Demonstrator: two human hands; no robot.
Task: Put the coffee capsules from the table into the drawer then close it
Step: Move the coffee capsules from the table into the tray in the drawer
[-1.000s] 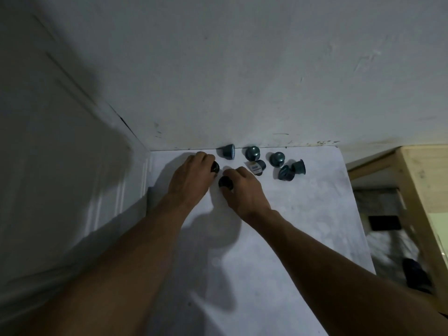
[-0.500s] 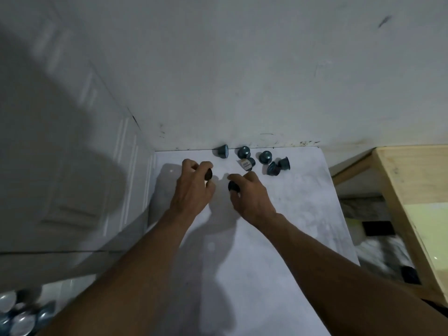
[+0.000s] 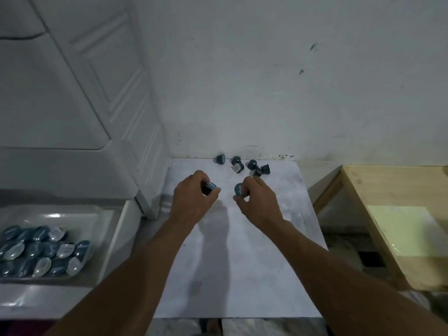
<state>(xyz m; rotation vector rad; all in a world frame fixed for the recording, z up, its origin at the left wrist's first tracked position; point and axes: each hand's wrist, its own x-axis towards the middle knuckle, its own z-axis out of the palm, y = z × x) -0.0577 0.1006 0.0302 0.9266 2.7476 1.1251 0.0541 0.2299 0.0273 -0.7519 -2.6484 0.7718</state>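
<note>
Both hands hover above the far part of the white table (image 3: 232,263). My left hand (image 3: 191,202) is shut on a dark blue coffee capsule (image 3: 209,186). My right hand (image 3: 257,202) pinches another blue capsule (image 3: 239,190), foil face toward me. Several more capsules lie at the table's far edge against the wall: one alone (image 3: 221,158) and a cluster (image 3: 252,166) to its right. At the lower left, an open white drawer (image 3: 114,238) holds several blue capsules (image 3: 41,251).
A white panelled cabinet door (image 3: 109,81) stands to the left of the table, above the drawer. A pale wooden table (image 3: 397,214) stands to the right, across a gap with dark floor below.
Both hands have lifted their capsules off the table and drawn back from the wall. The view has tilted and shifted, bringing the open drawer into sight at lower left.
</note>
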